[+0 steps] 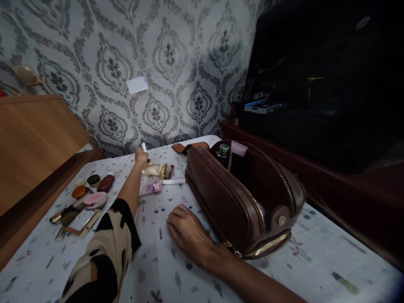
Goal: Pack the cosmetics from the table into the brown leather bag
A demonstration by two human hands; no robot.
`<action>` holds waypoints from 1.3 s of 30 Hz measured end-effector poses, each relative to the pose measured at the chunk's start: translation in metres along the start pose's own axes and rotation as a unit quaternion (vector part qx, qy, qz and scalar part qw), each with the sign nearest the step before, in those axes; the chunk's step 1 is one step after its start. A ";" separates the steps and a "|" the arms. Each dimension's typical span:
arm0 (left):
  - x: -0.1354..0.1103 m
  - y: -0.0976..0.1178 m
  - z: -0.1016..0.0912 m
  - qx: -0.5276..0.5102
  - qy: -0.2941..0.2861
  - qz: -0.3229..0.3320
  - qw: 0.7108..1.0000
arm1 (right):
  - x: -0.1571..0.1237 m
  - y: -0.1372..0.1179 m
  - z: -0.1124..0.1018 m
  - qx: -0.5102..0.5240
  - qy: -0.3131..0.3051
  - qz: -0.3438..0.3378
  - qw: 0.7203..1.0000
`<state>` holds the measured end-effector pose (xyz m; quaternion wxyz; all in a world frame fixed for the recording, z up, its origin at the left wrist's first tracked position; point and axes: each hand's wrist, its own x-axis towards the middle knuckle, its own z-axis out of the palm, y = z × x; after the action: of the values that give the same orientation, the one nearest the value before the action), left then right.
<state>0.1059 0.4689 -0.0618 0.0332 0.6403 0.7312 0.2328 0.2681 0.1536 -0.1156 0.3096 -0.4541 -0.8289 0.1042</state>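
My left hand (141, 155) is stretched toward the far side of the bed, its fingers closed on a slim white tube (144, 147) that sticks up from the grip. Beside it lie a cream-coloured tube (152, 170), a gold lipstick (163, 171) and a dark red one (169, 172). Closer in are a pink tube (150, 188) and a white stick (173, 182). My right hand (186, 231) rests on the sheet with its fingers curled in and nothing visible in them. To its right stands a brown leather toiletry bag (221, 202), unzipped, with a green-capped bottle (223, 151) inside.
On the left sits a cluster of cosmetics, including a pink compact (95, 200), a dark red bottle (106, 183) and a glittery palette (82, 223). A wooden board (38, 143) borders the left side. A dark television (315, 84) stands on the right, behind the bag.
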 end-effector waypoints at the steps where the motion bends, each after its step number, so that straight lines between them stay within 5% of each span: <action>1: 0.003 -0.012 -0.008 0.024 -0.008 -0.007 1.000 | 0.000 0.000 0.000 0.000 0.003 -0.003 1.000; 7: -0.009 -0.085 -0.040 0.160 -0.063 0.012 0.985 | 0.001 0.001 0.002 0.013 0.012 -0.006 1.000; 11: -0.021 -0.106 -0.043 0.202 -0.090 0.038 0.975 | 0.002 0.000 0.001 0.029 0.010 0.004 1.000; 20: -0.053 -0.102 -0.039 0.209 -0.052 0.047 0.975 | 0.001 0.001 0.003 0.038 0.011 -0.004 0.999; 29: -0.075 -0.081 -0.014 0.158 0.075 -0.078 0.982 | 0.001 0.000 0.001 0.038 0.013 -0.004 0.999; 39: -0.077 -0.092 -0.025 0.164 0.006 0.008 0.986 | 0.001 -0.001 0.001 0.041 0.008 -0.002 0.999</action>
<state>0.0258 0.3817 -0.0942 -0.0784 0.6416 0.7546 0.1133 0.2662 0.1540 -0.1151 0.3344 -0.4405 -0.8223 0.1341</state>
